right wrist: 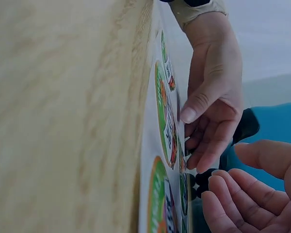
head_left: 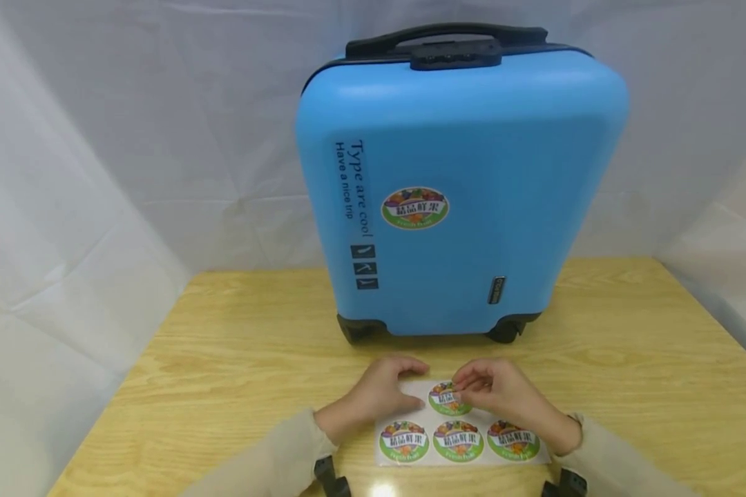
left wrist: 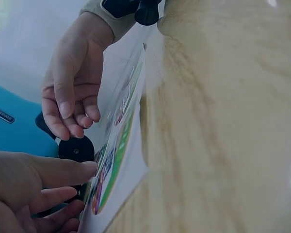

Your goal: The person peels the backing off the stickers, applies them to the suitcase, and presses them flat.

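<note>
A white sheet (head_left: 419, 457) lies on the table, bearing several oval fruit stickers, among them a back-row sticker (head_left: 443, 395). My left hand (head_left: 382, 390) rests at the sheet's left end, its thumb on the white paper and its fingers reaching past the far edge. In the right wrist view, the fingers of this left hand (right wrist: 216, 92) bend loosely. Over the right side of the back-row sticker hovers my right hand (head_left: 500, 390). Its thumb (right wrist: 262, 155) stands apart from its loosely bent fingers, with nothing seen between them.
Behind the hands a blue suitcase (head_left: 472, 179) stands upright on the wooden table (head_left: 236, 359). One matching oval sticker (head_left: 415, 208) is on its front, beside printed lettering (head_left: 357, 186). White cloth (head_left: 161, 138) hangs behind and at the sides.
</note>
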Available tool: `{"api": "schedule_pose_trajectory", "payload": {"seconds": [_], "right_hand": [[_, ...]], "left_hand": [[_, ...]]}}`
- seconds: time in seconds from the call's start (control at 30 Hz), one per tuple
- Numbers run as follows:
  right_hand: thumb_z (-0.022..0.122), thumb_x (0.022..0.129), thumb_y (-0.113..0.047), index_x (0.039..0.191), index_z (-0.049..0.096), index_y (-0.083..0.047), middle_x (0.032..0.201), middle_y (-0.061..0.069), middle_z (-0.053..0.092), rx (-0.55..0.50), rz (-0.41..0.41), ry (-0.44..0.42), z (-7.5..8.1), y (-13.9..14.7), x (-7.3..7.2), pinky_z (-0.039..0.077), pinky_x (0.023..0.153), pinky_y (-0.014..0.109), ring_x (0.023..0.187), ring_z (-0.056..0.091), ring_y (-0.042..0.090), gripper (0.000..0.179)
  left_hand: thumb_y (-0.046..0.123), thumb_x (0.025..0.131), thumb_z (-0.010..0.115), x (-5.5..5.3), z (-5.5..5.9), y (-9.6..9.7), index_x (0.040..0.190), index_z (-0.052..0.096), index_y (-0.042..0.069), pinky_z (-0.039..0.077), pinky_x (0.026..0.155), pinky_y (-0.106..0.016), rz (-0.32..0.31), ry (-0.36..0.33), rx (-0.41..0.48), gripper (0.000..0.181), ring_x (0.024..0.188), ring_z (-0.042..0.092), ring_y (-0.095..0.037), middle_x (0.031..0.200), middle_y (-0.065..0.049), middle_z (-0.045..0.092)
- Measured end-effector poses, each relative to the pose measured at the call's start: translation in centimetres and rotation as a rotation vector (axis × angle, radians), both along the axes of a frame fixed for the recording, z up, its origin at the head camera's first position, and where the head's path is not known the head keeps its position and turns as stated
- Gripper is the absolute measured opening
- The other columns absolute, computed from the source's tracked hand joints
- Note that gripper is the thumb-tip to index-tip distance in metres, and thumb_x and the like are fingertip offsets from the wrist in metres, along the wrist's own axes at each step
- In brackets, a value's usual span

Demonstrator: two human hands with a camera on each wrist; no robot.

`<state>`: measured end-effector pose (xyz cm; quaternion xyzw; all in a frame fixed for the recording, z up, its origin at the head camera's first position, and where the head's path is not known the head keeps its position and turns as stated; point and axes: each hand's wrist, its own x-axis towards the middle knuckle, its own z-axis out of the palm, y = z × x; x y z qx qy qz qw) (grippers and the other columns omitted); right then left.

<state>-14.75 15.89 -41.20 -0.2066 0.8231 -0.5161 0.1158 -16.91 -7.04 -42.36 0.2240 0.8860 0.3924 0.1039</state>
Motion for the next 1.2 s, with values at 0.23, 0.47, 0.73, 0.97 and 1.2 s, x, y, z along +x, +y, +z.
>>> {"api": "schedule_pose_trajectory", "payload": {"seconds": [0.23,0.47,0.73,0.97,1.2], "right_hand": [[0.069,0.084,-0.010,0.097,0.066,0.003,0.087,0.008,0.067,-0.008,0.015,-0.040,0.0,-0.2,0.1,0.053,0.066,0.025,0.075,0.063,0.012,0.019],[0.067,0.085,-0.009,0.099,0.066,0.004,0.090,0.009,0.067,-0.039,0.029,-0.086,-0.4,-0.2,0.2,0.053,0.067,0.025,0.077,0.063,0.013,0.019],[0.069,0.085,-0.013,0.098,0.067,0.003,0.087,0.008,0.068,-0.035,0.045,-0.073,-0.6,-0.2,0.3,0.053,0.066,0.025,0.075,0.063,0.012,0.020],[0.068,0.085,-0.014,0.096,0.071,-0.001,0.084,0.006,0.070,0.030,0.022,-0.062,-0.5,-0.4,0.3,0.053,0.062,0.024,0.073,0.065,0.013,0.017],[0.069,0.084,-0.014,0.095,0.072,-0.003,0.082,0.005,0.071,0.021,-0.008,-0.044,-0.2,-0.7,0.8,0.053,0.059,0.023,0.069,0.065,0.010,0.016]], "left_hand": [[0.015,0.071,0.082,0.5,0.6,0.0,0.120,0.063,0.009,0.044,0.095,-0.034,-0.038,0.066,-0.118,0.054,0.109,0.055,-0.020,0.117,-0.002,0.061],[0.011,0.070,0.082,0.3,0.7,0.1,0.114,0.066,0.006,0.048,0.078,-0.022,-0.058,0.009,-0.098,0.047,0.088,0.059,-0.010,0.104,-0.001,0.066],[0.007,0.075,0.076,-0.2,0.9,-0.1,0.099,0.069,0.005,0.052,0.061,-0.023,-0.026,-0.172,-0.008,0.025,0.067,0.060,-0.009,0.083,0.000,0.066],[0.004,0.078,0.072,-0.6,0.9,-0.2,0.090,0.068,0.001,0.053,0.053,-0.025,-0.019,-0.336,0.115,0.013,0.057,0.060,-0.012,0.075,-0.003,0.064],[0.006,0.080,0.071,-0.8,1.0,0.0,0.094,0.069,0.000,0.053,0.051,-0.027,-0.036,-0.425,0.170,0.015,0.054,0.061,-0.013,0.073,-0.006,0.067]]}}
